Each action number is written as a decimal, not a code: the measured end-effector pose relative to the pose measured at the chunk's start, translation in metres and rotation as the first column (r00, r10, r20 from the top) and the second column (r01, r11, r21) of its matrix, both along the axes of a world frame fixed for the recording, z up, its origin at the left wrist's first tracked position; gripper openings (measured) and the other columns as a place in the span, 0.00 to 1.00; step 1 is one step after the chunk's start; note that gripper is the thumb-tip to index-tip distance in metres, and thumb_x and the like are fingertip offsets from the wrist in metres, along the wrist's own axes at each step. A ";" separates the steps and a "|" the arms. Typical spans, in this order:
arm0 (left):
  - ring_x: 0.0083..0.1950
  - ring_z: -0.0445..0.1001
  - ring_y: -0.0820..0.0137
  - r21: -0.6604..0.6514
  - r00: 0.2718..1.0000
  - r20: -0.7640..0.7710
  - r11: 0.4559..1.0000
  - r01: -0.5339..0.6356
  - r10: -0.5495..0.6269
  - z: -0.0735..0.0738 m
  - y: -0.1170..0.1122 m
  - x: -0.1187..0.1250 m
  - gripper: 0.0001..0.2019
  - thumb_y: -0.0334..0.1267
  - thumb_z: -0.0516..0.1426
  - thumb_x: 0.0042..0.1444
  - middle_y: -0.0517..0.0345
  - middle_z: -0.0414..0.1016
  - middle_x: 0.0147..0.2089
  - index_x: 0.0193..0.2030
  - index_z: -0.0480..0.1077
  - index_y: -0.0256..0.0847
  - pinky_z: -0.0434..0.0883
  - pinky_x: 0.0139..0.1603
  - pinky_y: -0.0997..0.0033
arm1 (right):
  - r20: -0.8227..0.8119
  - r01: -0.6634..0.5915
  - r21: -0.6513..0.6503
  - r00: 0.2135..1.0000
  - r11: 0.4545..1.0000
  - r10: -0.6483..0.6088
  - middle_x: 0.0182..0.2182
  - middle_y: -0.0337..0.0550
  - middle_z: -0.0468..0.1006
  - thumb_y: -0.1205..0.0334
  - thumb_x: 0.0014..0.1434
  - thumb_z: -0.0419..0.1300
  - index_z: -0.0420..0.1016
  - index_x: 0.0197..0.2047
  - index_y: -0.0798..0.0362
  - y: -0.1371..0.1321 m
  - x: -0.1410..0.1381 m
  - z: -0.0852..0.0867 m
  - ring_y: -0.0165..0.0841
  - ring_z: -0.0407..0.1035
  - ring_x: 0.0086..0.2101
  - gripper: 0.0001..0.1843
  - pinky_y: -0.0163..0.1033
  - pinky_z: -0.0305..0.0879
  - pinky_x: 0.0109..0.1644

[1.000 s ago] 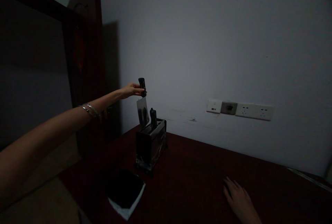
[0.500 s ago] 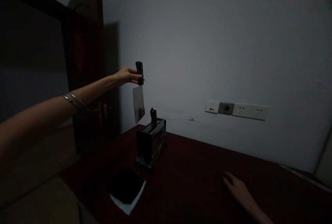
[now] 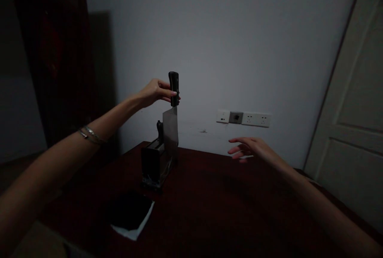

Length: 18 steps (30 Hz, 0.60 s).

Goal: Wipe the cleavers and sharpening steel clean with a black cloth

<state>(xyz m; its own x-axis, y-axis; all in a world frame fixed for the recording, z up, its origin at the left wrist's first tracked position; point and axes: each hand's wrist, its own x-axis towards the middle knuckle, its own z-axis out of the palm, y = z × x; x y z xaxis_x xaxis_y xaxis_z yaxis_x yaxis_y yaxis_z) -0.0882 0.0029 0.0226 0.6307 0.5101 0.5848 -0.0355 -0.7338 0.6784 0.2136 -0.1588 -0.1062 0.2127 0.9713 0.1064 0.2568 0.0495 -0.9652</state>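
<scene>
My left hand [image 3: 157, 91] pinches the black handle of a cleaver [image 3: 170, 128] and holds it upright, blade down. The broad blade hangs in front of the right side of a dark knife block [image 3: 151, 164]; whether they touch I cannot tell. Another black-handled knife [image 3: 160, 130] stands in the top of the block. To the right, my right hand [image 3: 247, 148] is raised above the table with its fingers apart, holding nothing.
On the dark red table [image 3: 209, 202] a black pad on a white sheet [image 3: 133, 232] lies before the block. Wall sockets [image 3: 243, 118] are behind, a pale door [image 3: 350, 138] at right and a dark doorway at left.
My left hand has carried the cleaver rightward, from above the block to its right side. My right hand has lifted off the table and spread its fingers. The view has turned right.
</scene>
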 end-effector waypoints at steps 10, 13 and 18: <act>0.37 0.74 0.66 -0.036 0.994 -0.003 0.994 0.108 -0.108 -0.077 -0.026 0.099 0.13 0.37 0.64 0.39 0.51 0.77 0.35 0.33 0.74 0.34 0.70 0.41 0.64 | -0.258 -0.154 -0.080 0.958 0.985 0.129 0.25 0.48 0.78 0.56 0.57 0.49 0.71 0.41 0.62 -0.026 -0.026 0.012 0.29 0.71 0.22 0.18 0.30 0.64 0.21; 0.37 0.74 0.67 -0.031 0.988 0.018 0.988 0.152 -0.151 -0.102 -0.027 0.122 0.12 0.36 0.63 0.39 0.52 0.77 0.36 0.33 0.74 0.36 0.70 0.41 0.65 | -0.383 -0.232 -0.112 0.907 0.966 0.174 0.26 0.48 0.78 0.57 0.58 0.46 0.71 0.42 0.62 -0.023 -0.025 0.000 0.29 0.72 0.22 0.19 0.30 0.65 0.21; 0.36 0.74 0.68 0.058 0.980 0.029 0.979 0.193 -0.195 -0.135 -0.036 0.146 0.09 0.36 0.61 0.43 0.55 0.77 0.36 0.34 0.74 0.37 0.70 0.38 0.68 | -0.499 -0.286 -0.152 0.848 0.946 0.176 0.24 0.47 0.78 0.60 0.60 0.43 0.72 0.41 0.64 -0.011 -0.024 -0.020 0.28 0.72 0.22 0.21 0.28 0.65 0.20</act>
